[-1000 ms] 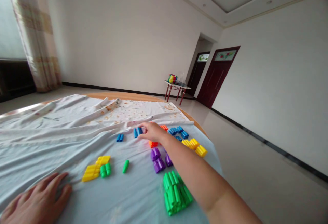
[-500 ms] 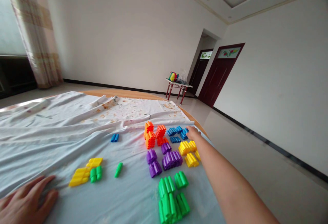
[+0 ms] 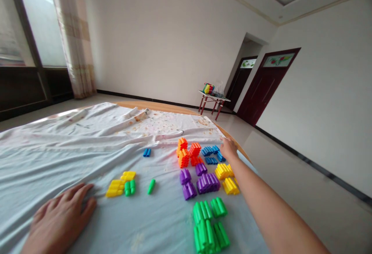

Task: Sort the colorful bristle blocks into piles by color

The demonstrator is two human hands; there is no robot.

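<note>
My right hand (image 3: 228, 148) reaches far across the table and rests at the right edge of a cluster of blue blocks (image 3: 211, 151). Its fingers point away from me and I cannot make out their grip. My left hand (image 3: 61, 218) lies flat and open on the pale cloth (image 3: 72, 157), near the front left. Left of the blue cluster stand orange blocks (image 3: 186, 155). Purple blocks (image 3: 200, 180) and yellow blocks (image 3: 226, 176) lie nearer me. A green pile (image 3: 207, 227) sits closest. A lone blue piece (image 3: 147, 152) lies apart to the left.
More yellow blocks (image 3: 117, 182), a green pair (image 3: 130, 187) and a single green piece (image 3: 151, 186) lie near my left hand. The table's right edge runs just past my right arm. A small table (image 3: 213, 98) with toys stands by dark red doors (image 3: 267, 79).
My right hand held a blue piece at the middle a second ago, then moved right to the blue cluster. The view shifted left. My left hand stayed flat on the cloth.
</note>
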